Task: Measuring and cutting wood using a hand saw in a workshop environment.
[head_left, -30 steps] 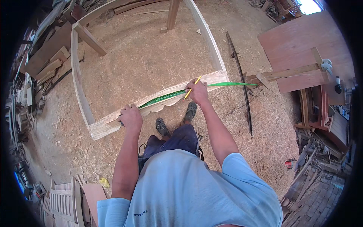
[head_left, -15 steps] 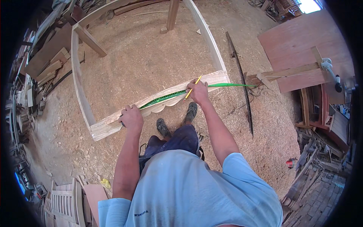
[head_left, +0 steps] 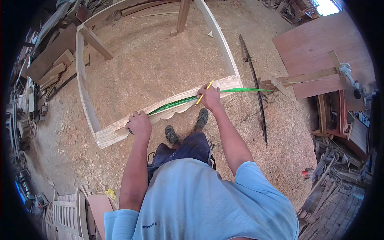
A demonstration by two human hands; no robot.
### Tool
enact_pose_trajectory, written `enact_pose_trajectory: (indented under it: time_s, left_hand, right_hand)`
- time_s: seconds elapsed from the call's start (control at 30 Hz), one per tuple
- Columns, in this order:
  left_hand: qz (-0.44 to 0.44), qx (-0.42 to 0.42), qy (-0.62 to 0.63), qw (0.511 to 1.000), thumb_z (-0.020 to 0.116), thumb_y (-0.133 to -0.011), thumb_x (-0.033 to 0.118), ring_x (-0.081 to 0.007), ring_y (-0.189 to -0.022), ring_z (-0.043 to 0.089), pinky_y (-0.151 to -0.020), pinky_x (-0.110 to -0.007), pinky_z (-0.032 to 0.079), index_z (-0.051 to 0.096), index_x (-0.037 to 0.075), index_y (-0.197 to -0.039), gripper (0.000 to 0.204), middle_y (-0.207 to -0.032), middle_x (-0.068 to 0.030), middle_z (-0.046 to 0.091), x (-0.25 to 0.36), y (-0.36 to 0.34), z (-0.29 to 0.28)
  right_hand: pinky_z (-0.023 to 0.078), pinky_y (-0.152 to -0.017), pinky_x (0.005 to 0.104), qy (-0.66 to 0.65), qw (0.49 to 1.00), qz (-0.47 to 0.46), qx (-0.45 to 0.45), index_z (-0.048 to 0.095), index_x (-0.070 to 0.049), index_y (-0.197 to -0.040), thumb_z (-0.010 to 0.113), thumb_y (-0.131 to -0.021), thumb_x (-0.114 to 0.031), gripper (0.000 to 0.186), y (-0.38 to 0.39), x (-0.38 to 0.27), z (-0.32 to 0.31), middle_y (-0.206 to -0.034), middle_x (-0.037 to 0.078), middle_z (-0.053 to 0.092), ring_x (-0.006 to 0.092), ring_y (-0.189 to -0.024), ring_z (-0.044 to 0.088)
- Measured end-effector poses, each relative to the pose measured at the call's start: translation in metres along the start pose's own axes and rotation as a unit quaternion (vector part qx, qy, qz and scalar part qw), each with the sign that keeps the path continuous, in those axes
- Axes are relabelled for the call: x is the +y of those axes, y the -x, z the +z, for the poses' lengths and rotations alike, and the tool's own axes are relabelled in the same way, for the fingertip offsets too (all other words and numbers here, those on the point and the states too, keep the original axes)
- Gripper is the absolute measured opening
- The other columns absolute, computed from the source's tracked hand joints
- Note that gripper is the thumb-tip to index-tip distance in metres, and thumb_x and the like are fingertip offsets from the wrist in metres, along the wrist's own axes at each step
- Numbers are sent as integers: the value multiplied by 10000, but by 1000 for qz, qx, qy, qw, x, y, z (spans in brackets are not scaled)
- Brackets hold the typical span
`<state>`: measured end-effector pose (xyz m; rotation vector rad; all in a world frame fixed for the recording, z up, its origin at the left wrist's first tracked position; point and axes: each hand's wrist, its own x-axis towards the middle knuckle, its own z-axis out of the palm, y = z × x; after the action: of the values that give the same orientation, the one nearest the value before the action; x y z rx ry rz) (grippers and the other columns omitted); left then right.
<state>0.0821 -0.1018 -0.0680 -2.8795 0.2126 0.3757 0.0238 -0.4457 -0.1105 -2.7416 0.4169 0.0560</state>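
Clock on the wearer's view, 12 straight ahead

Practically nothing changed over the last second: both hands, pencil and tape sit where they were. Reads as a steady hold, tape probably settled along the rail. Can't make out any pencil mark at this scale

Bright green, long thin tape strip (head_left: pixel 172 104) lies lengthwise on the pale wooden rail with the scalloped 6 o'clock edge (head_left: pixel 110 136). Rail runs 8 to 2, forms the near side of an open frame. Tape's far part sticks out past the rail's 2 o'clock corner toward 3, crossing over the long dark narrow bar (head_left: pixel 255 86) in view

Right hand (head_left: pixel 209 98): grip narrow, holding a slim yellow pencil (head_left: pixel 199 100), tip end not clear. Hand is down on tape and rail, at 2 from the left hand

Left hand (head_left: pixel 139 124): over the rail toward its 8 o'clock end, fingers curled where the green strip goes under. Small dark object peeks out at its 7 o'clock side; can't tell if the grip is closed on it

Around: ground strewn with tan wood shavings (head_left: pixel 152 60), flat reddish-brown sheet (head_left: pixel 312 44) out at 2, pale slatted wooden panel (head_left: pixel 66 210) at 8
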Motion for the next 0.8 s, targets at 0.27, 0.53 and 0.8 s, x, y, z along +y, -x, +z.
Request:
enact_pose_trajectory:
  time_s: [0.27, 0.53, 0.8]
  left_hand:
    - [-3, 6, 8, 1000, 602, -1005, 227, -370, -1015, 680, -727, -686, 563, 748, 114, -1175, 251, -1149, -154, 703, 0, 1, -4]
    - [8, -5, 10, 1000, 602, -1005, 219, -380, -1026, 681, -738, -703, 569, 745, 101, -1184, 258, -1157, -159, 701, 0, 1, -6]
    - [4, 13, -16, 1000, 628, -1014, 328, -381, -1003, 684, -699, -657, 569, 747, 123, -1158, 278, -1142, -153, 696, -1, -1, 5]
  right_hand:
    - [388, -1060, 731, 3, 1000, 4, -9, 815, -201, -962, 771, -848, -315, 167, 1, -3, -3, -1138, 38, 666, 311, -1109, 648]
    - [375, -1076, 737, -7, 1000, 7, -11, 814, -193, -958, 766, -850, -306, 163, -1, -2, -2, -1131, 40, 669, 314, -1114, 649]
    - [369, -1084, 730, -11, 1000, 7, -10, 816, -194, -964, 761, -852, -299, 162, -2, -1, -1, -1133, 41, 669, 311, -1125, 646]
